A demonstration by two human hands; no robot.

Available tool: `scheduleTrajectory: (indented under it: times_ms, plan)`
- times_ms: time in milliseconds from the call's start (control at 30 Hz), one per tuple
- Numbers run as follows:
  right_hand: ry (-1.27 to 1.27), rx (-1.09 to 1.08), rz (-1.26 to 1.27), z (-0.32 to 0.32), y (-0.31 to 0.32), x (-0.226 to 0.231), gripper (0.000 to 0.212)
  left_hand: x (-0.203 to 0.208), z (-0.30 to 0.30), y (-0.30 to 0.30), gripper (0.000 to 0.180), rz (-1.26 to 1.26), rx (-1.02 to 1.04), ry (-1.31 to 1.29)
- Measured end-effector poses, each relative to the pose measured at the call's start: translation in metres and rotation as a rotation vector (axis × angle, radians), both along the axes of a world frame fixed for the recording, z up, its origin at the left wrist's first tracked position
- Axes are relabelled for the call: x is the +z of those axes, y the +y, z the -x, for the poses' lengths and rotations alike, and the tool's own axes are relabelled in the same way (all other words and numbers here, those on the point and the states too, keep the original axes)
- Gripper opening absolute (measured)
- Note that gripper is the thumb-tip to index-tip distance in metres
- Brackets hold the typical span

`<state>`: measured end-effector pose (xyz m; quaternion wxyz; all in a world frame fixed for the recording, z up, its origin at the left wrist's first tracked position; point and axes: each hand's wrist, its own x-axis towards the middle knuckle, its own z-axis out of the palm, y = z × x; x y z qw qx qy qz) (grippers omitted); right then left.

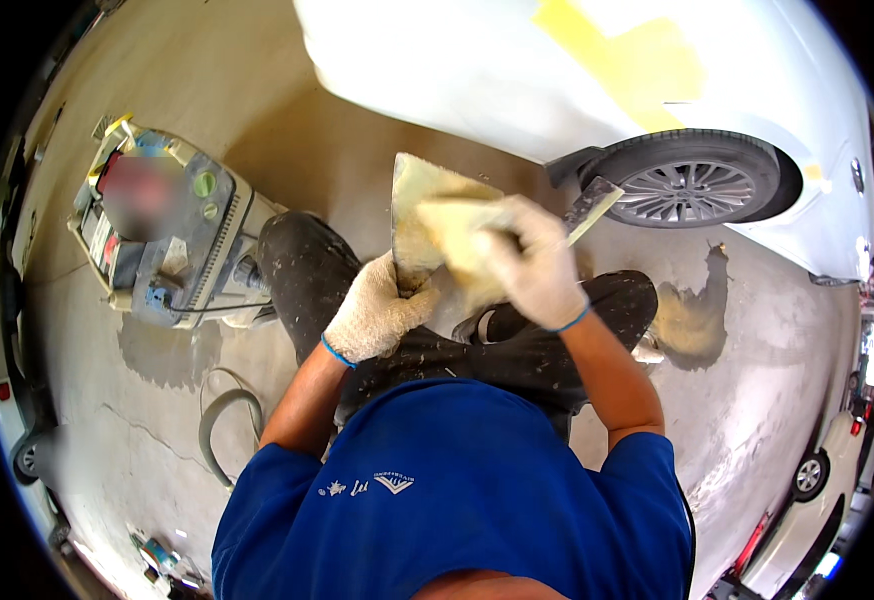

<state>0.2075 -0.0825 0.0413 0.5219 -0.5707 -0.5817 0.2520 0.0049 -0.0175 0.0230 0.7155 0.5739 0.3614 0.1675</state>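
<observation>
Much grey floor (137, 460) is spreading around the person, carrying darker patches (169, 352). White car (427, 70) is standing ahead, its wheel (692, 185) at the right; a machine (207, 250) is standing beside the left knee (297, 250), and a hose (222, 430) is curving behind it. The left hand (372, 315) is holding a pale board (412, 190) at its lower end, the thumb and fingers pinching it. The right hand (537, 262) is gripping a yellowish spreader (447, 222) with curled fingers, blurred; whether it is touching the board, I cannot tell. A dark strip (597, 203) is showing beyond this hand; what is supporting it, I cannot tell. The board is staying above the gap between the knees, its top edge well apart from the car's lower edge, with floor showing between. The right knee (629, 295) is lying just beside the right wrist.
</observation>
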Motion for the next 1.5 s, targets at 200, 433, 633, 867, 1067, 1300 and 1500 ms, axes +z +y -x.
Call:
scheduleTrajectory:
  times_ms: [200, 433, 633, 867, 1067, 1300, 1500]
  plan:
    - [0.21, -0.227, -0.17, -0.021, -0.001, -0.005, 0.011, 0.011, -0.002, -0.003, 0.009, 0.031, -0.037, 0.044]
    - [-0.016, -0.316, 0.105, -0.046, 0.002, -0.008, 0.008, -0.02, -0.013, -0.01, 0.012, -0.05, 0.009, -0.006]
    - [-0.237, 0.05, 0.066, 0.019, 0.005, -0.011, 0.024, -0.017, 0.025, -0.007, 0.025, -0.143, -0.113, 0.031]
    - [-0.145, -0.078, 0.156, -0.008, -0.022, -0.049, 0.01, -0.029, -0.007, -0.014, 0.035, -0.016, -0.267, 0.038]
    - [0.207, -0.321, 0.198, -0.032, 0.0, -0.04, 0.016, -0.033, -0.016, -0.019, 0.034, -0.076, -0.191, -0.018]
    - [0.136, -0.245, 0.157, -0.022, 0.016, -0.045, 0.014, -0.044, 0.009, -0.022, 0.042, 0.012, -0.054, -0.117]
    - [-0.076, -0.041, 0.227, 0.012, -0.007, -0.057, 0.01, -0.051, 0.007, -0.006, 0.055, 0.013, -0.285, 0.108]
